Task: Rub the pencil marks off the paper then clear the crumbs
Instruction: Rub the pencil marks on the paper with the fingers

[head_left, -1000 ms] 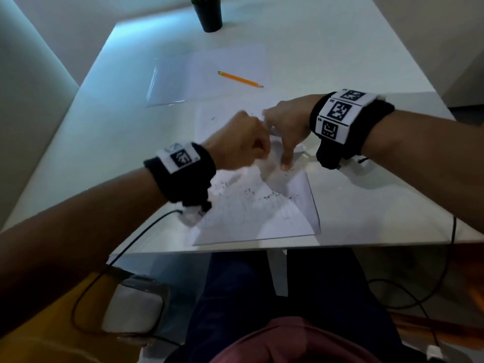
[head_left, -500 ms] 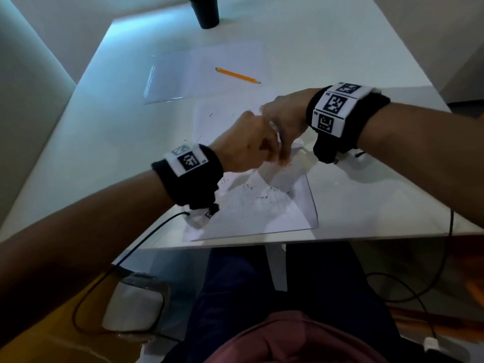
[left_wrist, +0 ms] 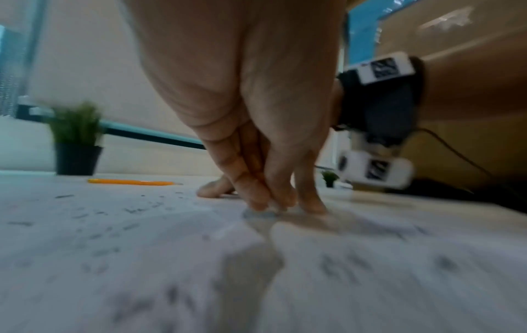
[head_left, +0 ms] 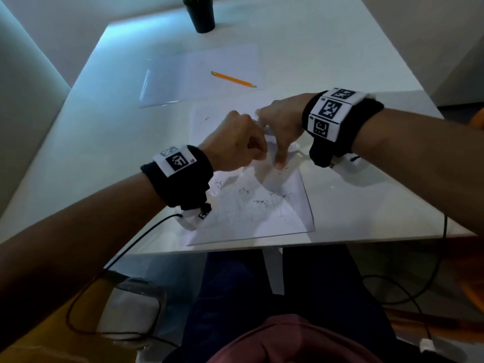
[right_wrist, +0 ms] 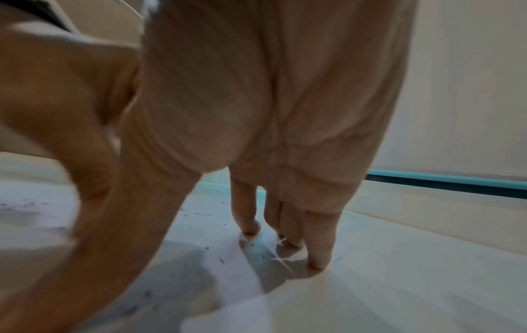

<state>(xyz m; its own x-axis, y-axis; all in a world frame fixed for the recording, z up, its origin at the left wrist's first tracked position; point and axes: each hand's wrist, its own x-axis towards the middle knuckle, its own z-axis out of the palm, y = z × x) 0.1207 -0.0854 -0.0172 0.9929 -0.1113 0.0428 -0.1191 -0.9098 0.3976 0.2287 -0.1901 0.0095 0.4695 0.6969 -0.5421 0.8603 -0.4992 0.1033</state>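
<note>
A white paper [head_left: 251, 213] with faint pencil marks lies at the table's near edge, strewn with dark eraser crumbs [head_left: 259, 201]. My left hand [head_left: 258, 153] hovers low over its upper middle, fingers bunched. In the left wrist view the left hand's fingertips [left_wrist: 265, 202] pinch a small greyish eraser [left_wrist: 261, 213] down onto the paper [left_wrist: 142, 259]. My right hand [head_left: 279, 142] is just right of it, fingers straight. In the right wrist view its fingertips [right_wrist: 316, 263] press on the paper [right_wrist: 199, 259] near its right edge.
An orange pencil [head_left: 233, 79] lies on a second sheet [head_left: 201, 74] farther back. A black plant pot [head_left: 203, 17] stands at the far end. The white table's [head_left: 366, 205] front edge runs just below the paper. A cable hangs from the left wrist.
My left hand has shifted a little right and back again over the paper, still bunched. The right hand has stayed pressing on the sheet.
</note>
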